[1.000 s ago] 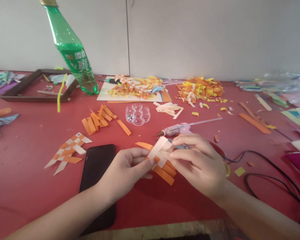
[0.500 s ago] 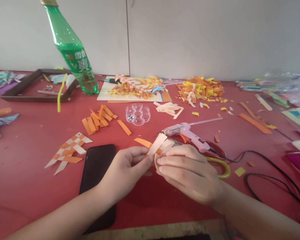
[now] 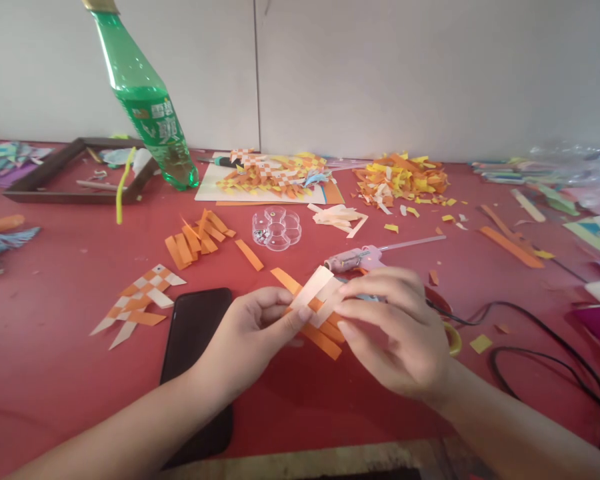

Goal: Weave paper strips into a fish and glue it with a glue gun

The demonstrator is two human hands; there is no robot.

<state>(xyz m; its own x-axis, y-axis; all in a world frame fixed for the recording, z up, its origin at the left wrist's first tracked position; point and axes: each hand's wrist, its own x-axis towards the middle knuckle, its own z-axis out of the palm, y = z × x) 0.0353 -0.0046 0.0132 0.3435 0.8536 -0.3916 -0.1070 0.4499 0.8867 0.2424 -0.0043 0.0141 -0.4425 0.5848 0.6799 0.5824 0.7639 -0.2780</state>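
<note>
Between my hands, above the red table, are interlaced paper strips (image 3: 325, 337), some orange and some pale peach. My left hand (image 3: 260, 333) pinches them at the crossing, thumb on top. The fingers of my right hand (image 3: 395, 330) close on the right end of a pale strip (image 3: 336, 293). Orange ends stick out at the upper left and lower right. To the left lies a woven orange-and-white paper fish (image 3: 143, 293). A black phone (image 3: 197, 333) rests partly beneath my left forearm. Behind my right hand is a pink glue gun (image 3: 350, 260), partly hidden.
Orange strips (image 3: 200, 233), a clear flower-shaped tray (image 3: 277, 229) and pale strips (image 3: 337, 217) lie ahead. A green bottle (image 3: 147, 113) stands by a dark frame (image 3: 65, 197). The glue gun's black cable (image 3: 545, 320) loops on the right, near yellow scissor handles (image 3: 453, 339).
My right hand has shifted slightly right and opened away from the weave's lower side. Orange strip ends now show at the lower right. My left hand keeps its pinch.
</note>
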